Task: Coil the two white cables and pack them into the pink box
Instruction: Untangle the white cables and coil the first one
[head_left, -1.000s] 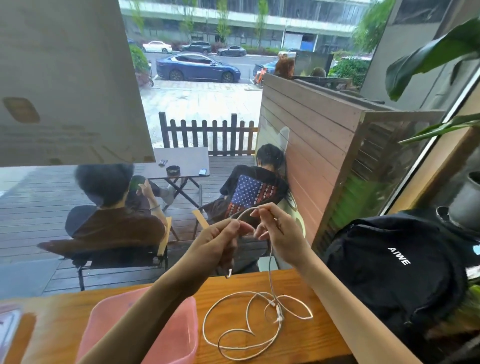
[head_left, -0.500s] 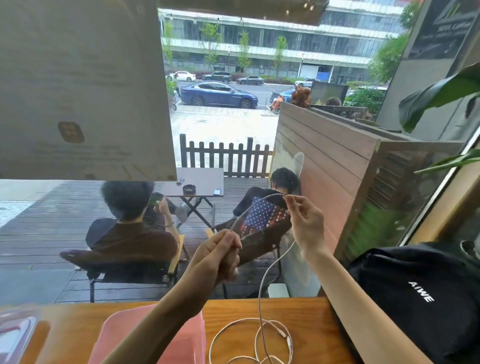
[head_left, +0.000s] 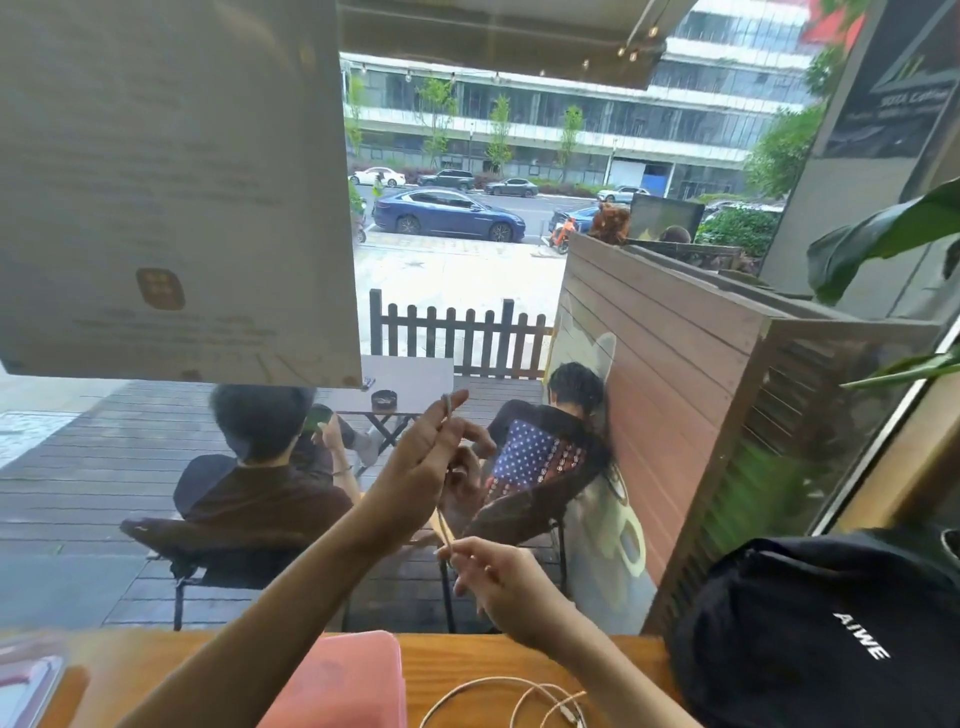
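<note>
Above the near edge of the wooden counter (head_left: 467, 654): left hand (head_left: 431, 457), raised, fingers loosely spread, thumb and forefinger pinching a white cable (head_left: 445, 525) at its upper end; the cable runs taut down and slightly right from that pinch. Right hand (head_left: 493, 577), lower and nearer, fingers curled, pinching the same cable at the lower end of the taut stretch. On the counter below the right forearm: loose loops of white cable lying flat, partly cut off by the bottom edge of the view; whether these belong to one cable or two cannot be told. Just left of the loops: pink box (head_left: 348, 680), partly hidden behind the left forearm. At right on the counter: black bag (head_left: 810, 634) with white lettering. Far side, beyond the window: two seated people, a small table, a dark picket fence, parked cars.
</note>
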